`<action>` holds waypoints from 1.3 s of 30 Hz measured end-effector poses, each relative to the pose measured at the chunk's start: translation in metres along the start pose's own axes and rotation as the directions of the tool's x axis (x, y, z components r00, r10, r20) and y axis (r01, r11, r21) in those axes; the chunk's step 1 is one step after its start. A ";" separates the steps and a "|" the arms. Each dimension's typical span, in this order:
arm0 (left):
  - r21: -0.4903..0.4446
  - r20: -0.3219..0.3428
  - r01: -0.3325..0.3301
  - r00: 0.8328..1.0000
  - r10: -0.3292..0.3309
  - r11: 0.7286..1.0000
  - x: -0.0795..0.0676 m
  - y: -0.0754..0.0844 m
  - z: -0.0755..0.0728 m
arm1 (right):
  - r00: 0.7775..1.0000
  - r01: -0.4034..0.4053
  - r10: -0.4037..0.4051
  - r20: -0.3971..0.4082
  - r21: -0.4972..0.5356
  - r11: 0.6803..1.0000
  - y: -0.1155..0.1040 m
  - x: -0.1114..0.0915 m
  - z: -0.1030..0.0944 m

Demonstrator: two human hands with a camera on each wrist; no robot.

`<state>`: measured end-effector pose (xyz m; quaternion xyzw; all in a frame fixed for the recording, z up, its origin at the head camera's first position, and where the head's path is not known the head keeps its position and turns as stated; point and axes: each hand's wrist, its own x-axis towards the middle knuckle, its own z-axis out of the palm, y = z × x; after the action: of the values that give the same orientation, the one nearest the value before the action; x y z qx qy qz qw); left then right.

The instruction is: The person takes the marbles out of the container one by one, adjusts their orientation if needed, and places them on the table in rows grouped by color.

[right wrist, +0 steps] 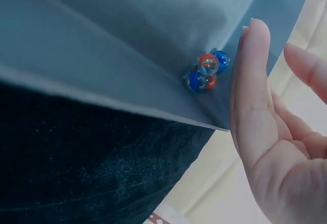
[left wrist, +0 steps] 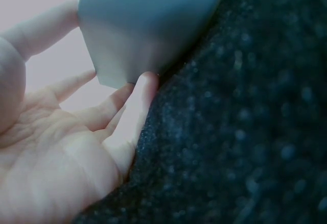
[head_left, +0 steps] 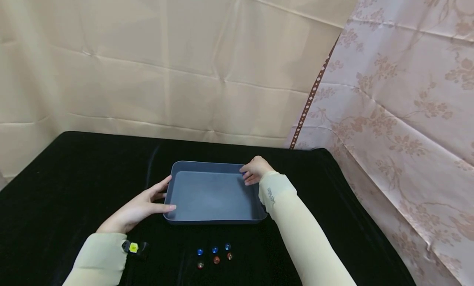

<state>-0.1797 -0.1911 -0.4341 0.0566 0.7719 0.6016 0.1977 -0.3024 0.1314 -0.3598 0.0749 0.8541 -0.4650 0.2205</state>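
Note:
A grey-blue rectangular tray point(head_left: 212, 191) lies on the black cloth. My left hand point(head_left: 142, 205) holds its left side, thumb over the rim and fingertips against the outer wall. In the left wrist view those fingers point(left wrist: 145, 89) touch the tray's lower corner point(left wrist: 148, 30). My right hand point(head_left: 255, 170) is at the far right corner, fingers fairly straight and nothing seen between them. Close beside them, in the right wrist view, several blue and orange glass marbles point(right wrist: 208, 64) sit bunched in the tray's corner, one resting on others.
In front of the tray, several more marbles lie on the black cloth point(head_left: 92, 187) in two short rows: blue ones point(head_left: 214, 249) behind, orange and clear ones point(head_left: 216, 260) nearer. A cream curtain point(head_left: 148, 72) hangs behind the table, and a flowered cloth point(head_left: 400, 113) at the right.

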 end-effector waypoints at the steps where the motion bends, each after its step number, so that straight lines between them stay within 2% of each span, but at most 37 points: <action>1: 0.001 0.000 0.001 1.000 -0.001 1.000 0.000 0.000 0.000 | 1.000 -0.005 0.005 -0.002 0.005 1.000 0.000 0.000 0.000; 11: 0.002 -0.005 -0.005 1.000 0.005 1.000 0.000 0.000 0.000 | 0.998 0.004 0.001 -0.062 0.068 0.998 0.004 0.009 0.005; 23: 0.007 -0.011 -0.007 1.000 0.007 1.000 0.002 -0.002 -0.001 | 0.988 -0.022 0.021 -0.156 -0.004 1.000 0.011 0.021 0.016; 39: 0.006 -0.008 0.007 1.000 -0.007 1.000 0.001 -0.001 0.000 | 0.984 -0.026 0.014 -0.177 -0.068 0.997 0.016 0.028 0.023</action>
<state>-0.1809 -0.1912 -0.4353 0.0519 0.7746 0.5990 0.1964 -0.3152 0.1190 -0.3954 0.1167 0.8852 -0.4243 0.1509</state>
